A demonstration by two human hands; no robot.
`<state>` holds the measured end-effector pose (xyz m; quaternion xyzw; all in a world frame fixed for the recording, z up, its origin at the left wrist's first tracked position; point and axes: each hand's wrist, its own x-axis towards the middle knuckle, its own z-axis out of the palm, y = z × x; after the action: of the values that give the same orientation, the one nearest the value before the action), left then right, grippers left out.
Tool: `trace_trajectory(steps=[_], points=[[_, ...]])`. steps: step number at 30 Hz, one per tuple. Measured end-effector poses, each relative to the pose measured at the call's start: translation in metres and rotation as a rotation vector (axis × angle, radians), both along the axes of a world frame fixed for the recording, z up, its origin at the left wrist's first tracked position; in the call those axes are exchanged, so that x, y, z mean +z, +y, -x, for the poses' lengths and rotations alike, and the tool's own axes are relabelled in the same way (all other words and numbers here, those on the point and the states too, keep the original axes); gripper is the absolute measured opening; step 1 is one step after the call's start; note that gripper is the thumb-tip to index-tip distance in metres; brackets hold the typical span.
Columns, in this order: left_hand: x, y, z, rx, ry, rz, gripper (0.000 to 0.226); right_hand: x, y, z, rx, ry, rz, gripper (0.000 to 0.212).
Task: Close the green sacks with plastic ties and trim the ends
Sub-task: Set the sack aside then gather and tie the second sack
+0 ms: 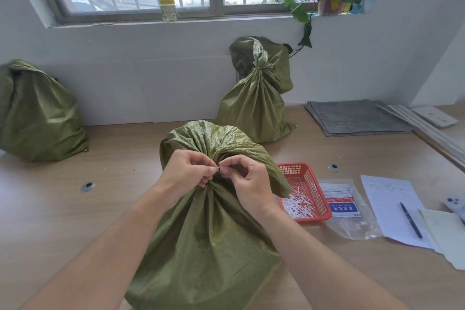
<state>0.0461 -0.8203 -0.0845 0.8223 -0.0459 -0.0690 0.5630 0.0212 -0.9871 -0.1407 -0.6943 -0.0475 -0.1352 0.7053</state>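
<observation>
A filled green sack (pixel 206 241) stands on the wooden table right in front of me, its top gathered into a bunched neck. My left hand (pixel 187 171) and my right hand (pixel 247 176) both pinch at that neck, fingertips almost touching around a small tie end (pixel 219 168) that is mostly hidden by the fingers. A second green sack (pixel 254 108) stands at the back, its neck bound tight. A third green sack (pixel 37 116) sits at the far left against the wall.
A red basket (pixel 317 189) with several white tie pieces lies right of the sack. Beside it are a clear bag of ties (pixel 344 206), papers with a pen (pixel 411 220), and a phone (pixel 455 205). Grey mats (pixel 357 117) lie at the back right.
</observation>
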Motion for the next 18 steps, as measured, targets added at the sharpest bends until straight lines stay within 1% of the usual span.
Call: trace_trajectory(steps=[7, 12, 18], points=[[0.0002, -0.0008, -0.0002, 0.006, -0.006, -0.013, 0.012, -0.0015, -0.0021, -0.0012, 0.012, -0.014, 0.05, 0.021], [0.0026, 0.0, -0.0026, -0.024, -0.005, -0.043, 0.01, -0.0011, -0.0057, -0.0044, -0.001, -0.079, 0.208, 0.02], [0.0029, 0.0013, -0.0049, -0.056, 0.01, -0.042, 0.011, -0.0005, -0.0094, -0.0059, 0.021, -0.069, 0.216, 0.022]])
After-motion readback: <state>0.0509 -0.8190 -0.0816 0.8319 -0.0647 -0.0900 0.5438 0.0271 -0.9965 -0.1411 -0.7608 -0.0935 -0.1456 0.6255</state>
